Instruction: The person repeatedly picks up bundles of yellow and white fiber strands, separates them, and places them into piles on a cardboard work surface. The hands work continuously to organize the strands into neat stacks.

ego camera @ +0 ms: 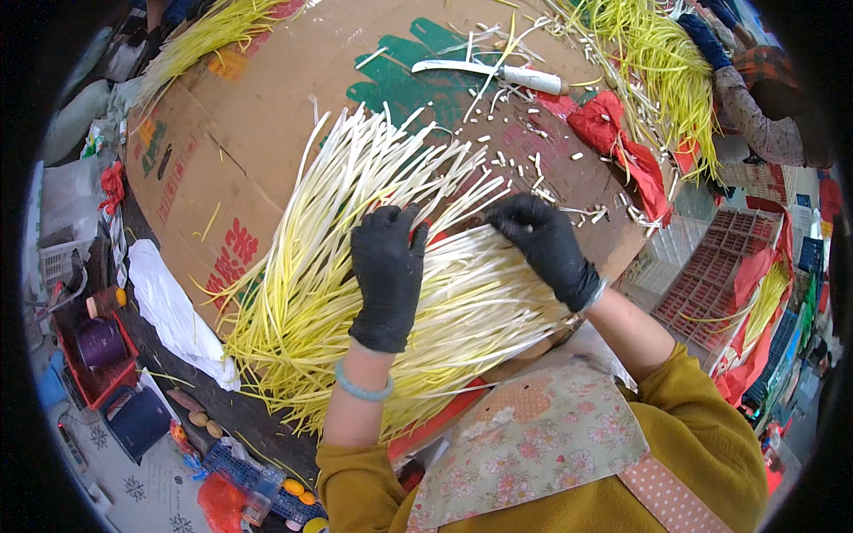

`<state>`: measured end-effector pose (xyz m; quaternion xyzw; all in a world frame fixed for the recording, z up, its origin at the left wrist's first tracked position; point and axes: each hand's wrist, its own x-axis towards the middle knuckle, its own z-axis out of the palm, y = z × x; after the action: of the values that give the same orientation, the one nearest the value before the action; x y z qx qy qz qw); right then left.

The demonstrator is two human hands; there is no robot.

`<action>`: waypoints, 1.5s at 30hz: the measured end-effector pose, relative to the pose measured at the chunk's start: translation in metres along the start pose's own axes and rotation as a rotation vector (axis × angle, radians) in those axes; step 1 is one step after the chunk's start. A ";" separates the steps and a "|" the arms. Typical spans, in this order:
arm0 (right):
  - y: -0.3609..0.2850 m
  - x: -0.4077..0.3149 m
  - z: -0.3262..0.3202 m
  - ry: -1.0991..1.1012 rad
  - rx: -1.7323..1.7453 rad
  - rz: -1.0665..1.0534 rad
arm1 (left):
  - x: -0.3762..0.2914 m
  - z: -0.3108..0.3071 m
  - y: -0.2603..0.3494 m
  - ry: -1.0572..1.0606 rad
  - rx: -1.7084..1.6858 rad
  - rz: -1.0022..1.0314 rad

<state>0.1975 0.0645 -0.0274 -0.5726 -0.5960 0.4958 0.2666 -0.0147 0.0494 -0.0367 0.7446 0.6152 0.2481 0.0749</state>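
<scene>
A big loose pile of yellow garlic chives [320,266] lies before me, its white stalk ends fanned toward the far side. My left hand [386,276], in a black glove, rests on the middle of the pile with its fingers bent over the stalks. Whether it grips any is hidden beneath it. At the white ends on the right is my right hand [550,250], gloved the same way. Its fingers curl together and touch the stalk tips; blur hides what they hold. Beyond the pile a knife [493,72] with a pale handle lies on the cardboard.
Cardboard [260,100] covers the table. Cut white stalk bits [536,166] and a crumpled red plastic wrap [613,133] lie at the right. More chives [213,40] lie far left; another heap [640,60] is beside a co-worker's arm [760,120]. A white plastic bag [173,306] lies at the left edge.
</scene>
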 end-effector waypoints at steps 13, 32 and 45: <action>-0.030 0.066 -0.002 -0.167 -0.775 -0.687 | -0.019 0.000 0.008 0.017 0.171 0.167; -0.013 0.120 0.042 0.040 -0.828 -0.495 | 0.002 0.015 -0.010 -0.005 -0.024 0.005; 0.075 -0.078 -0.198 0.607 -0.878 -0.269 | -0.022 0.016 -0.010 0.013 -0.352 -0.315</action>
<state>0.4198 0.0358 -0.0026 -0.6661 -0.7112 -0.0251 0.2234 -0.0182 0.0340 -0.0610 0.6135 0.6713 0.3415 0.2375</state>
